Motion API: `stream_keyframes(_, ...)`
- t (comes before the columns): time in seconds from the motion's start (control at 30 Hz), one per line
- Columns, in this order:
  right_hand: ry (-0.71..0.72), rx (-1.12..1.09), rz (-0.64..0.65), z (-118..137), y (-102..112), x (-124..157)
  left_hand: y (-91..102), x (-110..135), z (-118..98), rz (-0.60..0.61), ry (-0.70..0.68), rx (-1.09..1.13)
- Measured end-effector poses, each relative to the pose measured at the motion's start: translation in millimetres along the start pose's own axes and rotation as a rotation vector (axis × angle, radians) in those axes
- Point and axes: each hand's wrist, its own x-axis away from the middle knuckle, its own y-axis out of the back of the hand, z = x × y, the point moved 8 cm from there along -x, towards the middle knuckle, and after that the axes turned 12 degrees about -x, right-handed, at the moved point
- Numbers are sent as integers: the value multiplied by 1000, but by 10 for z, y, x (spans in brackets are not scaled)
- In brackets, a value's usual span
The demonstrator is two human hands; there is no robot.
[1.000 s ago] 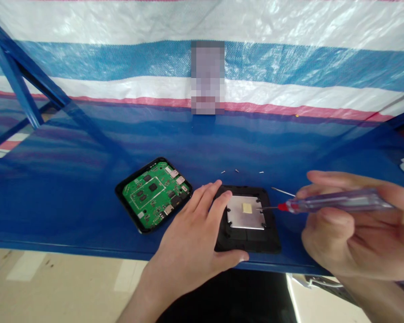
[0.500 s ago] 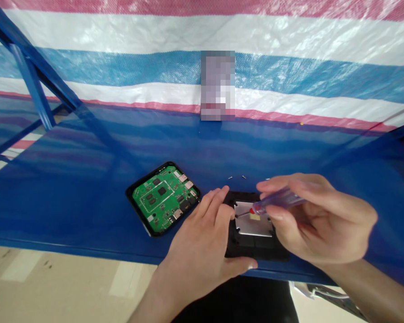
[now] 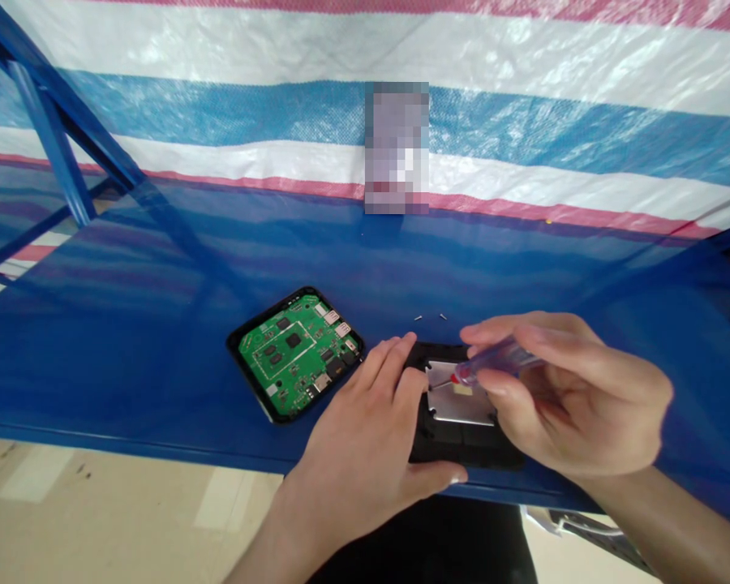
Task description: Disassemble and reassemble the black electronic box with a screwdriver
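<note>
My right hand grips a screwdriver with a clear purple handle and a red collar. Its thin shaft slants down to the left edge of a silver metal plate, near a corner notch. That plate lies in a black plastic cover at the table's front edge. With fingers along one side and thumb near the front, my left hand holds the cover against the table. Behind the cover lie two small screws, one left of the other. Where the tip meets the plate is hard to make out.
Left of my hands, a green circuit board sits in an open black case on the blue table. A pixelated object stands at the back against a striped sheet. Blue frame bars rise at left.
The view has shifted slightly. Both hands keep their places on the cover and screwdriver, with the right hand turned a little. A third small item behind the right hand no longer shows.
</note>
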Motion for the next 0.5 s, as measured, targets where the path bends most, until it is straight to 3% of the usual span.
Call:
stream_keyframes(0.13, 31, -32, 50, 25, -45, -19, 5, 6, 1, 3, 2, -9)
stream_keyframes(0.33, -137, -202, 93, -66, -82, -33, 6, 5, 8, 6, 12, -4)
stream_keyframes(0.5, -77, -181, 46, 6, -34, -35, -18, 6, -4, 26, 7, 16)
